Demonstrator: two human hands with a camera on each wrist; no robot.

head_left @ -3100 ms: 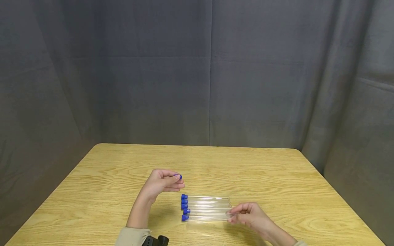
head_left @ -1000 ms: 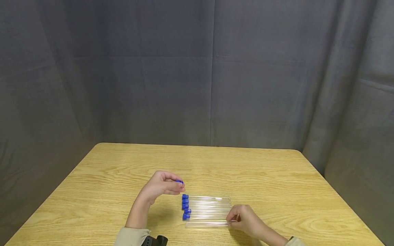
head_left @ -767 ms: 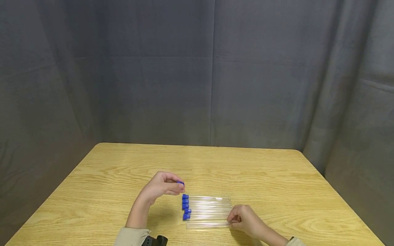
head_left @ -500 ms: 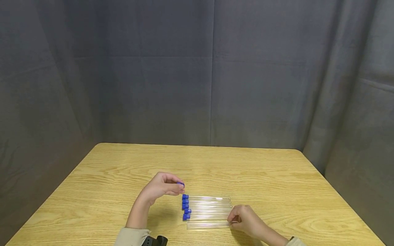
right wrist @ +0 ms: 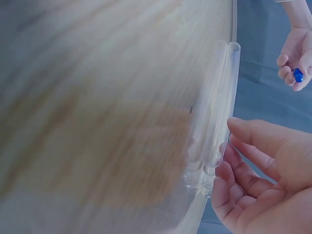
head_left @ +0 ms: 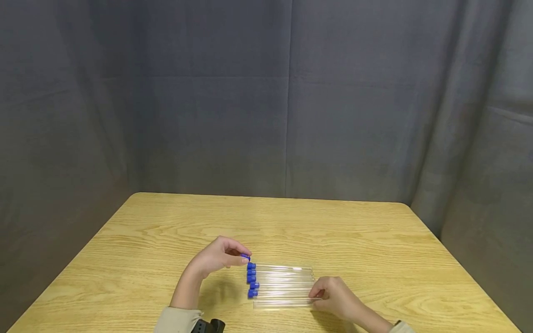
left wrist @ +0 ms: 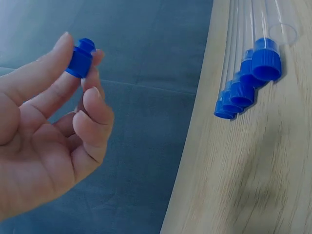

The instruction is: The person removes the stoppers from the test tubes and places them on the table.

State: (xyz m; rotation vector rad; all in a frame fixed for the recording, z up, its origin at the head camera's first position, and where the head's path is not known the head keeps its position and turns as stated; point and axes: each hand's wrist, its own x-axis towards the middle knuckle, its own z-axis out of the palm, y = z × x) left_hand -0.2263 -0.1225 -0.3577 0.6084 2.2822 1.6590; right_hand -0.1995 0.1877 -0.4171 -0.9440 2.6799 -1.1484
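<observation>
A blue ribbed cap (left wrist: 80, 58) is pinched between the thumb and fingertips of my left hand (head_left: 218, 255), above the table beside the far end of a row of test tubes. My right hand (head_left: 333, 296) holds a clear uncapped test tube (head_left: 279, 304) near its rounded end, fingers and thumb on either side. Its open end (right wrist: 234, 47) points left, toward the capped side. Behind it lie several clear test tubes (head_left: 283, 280) side by side, with blue caps (head_left: 251, 279) on their left ends. One cap sits slightly farther right than the others.
The wood-grain table (head_left: 333, 231) spreads around the tubes, its far corners rounded. Dark grey curtains (head_left: 208, 115) hang behind it and at both sides. A black wrist device (head_left: 208, 326) shows at my left sleeve.
The right hand has brought the uncapped tube to the near side of the row. My left hand has lowered a little and moved right with the cap, which has turned in its fingertips.
</observation>
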